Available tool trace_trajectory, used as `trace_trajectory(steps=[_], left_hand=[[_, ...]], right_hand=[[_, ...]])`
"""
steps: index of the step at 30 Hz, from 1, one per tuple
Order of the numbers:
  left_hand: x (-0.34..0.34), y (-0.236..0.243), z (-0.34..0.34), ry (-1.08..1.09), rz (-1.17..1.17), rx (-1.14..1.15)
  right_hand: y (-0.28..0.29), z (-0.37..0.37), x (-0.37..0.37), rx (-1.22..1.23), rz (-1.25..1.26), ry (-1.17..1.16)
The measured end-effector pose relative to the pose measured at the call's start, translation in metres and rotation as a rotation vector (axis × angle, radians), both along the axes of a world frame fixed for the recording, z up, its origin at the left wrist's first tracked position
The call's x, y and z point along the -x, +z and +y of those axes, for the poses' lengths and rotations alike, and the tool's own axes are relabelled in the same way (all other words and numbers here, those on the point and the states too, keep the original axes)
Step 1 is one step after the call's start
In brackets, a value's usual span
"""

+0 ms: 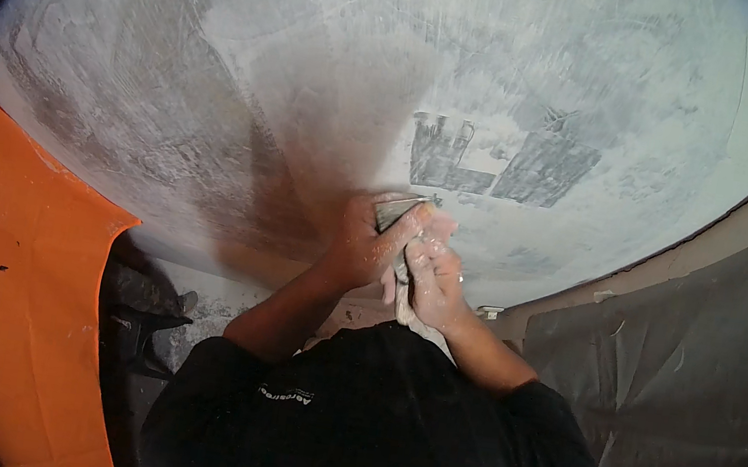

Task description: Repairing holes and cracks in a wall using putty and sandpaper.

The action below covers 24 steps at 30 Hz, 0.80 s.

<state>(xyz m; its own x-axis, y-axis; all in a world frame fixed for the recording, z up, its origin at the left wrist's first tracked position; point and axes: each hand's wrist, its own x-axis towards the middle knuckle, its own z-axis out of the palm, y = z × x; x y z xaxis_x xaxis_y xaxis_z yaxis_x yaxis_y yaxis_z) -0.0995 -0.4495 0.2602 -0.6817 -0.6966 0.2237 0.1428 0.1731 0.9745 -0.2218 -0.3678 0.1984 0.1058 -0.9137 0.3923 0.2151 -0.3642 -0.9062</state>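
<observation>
My left hand [365, 242], dusted with white powder, grips a small grey metal-edged tool [397, 208], perhaps a scraper, near the middle of the view. Just to its right and lower, my right hand [434, 285] is closed on a crumpled pale cloth [405, 300] with pinkish parts, which hangs down against my dark shirt. The two hands are close together, and the cloth lies between them. Above them spreads a dusty white surface [343, 48] with grey smears and darker rectangular marks [546, 167].
An orange sheet [23, 280] stands at the left, beside a dark object [140, 334] on a powder-spattered floor [185, 350]. A dark grey sheet [661, 369] runs along the right, below a beige edge [614, 291] of the white surface.
</observation>
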Motion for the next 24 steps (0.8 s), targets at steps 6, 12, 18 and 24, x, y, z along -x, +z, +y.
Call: trace_trajectory(steps=[6, 12, 18, 24], left_hand=[[0.014, 0.003, 0.006, 0.136, 0.083, -0.041], [0.017, 0.006, -0.003, 0.273, 0.007, 0.168], [0.022, -0.001, -0.011, 0.301, -0.008, 0.182], [0.026, -0.002, -0.015, 0.329, 0.046, 0.279]], right_hand=[[0.015, -0.016, -0.01, 0.042, -0.164, -0.401], [0.016, -0.026, -0.007, 0.071, -0.07, -0.555], [0.018, -0.028, -0.008, 0.029, -0.085, -0.573], [0.024, -0.031, -0.006, 0.087, 0.012, -0.666]])
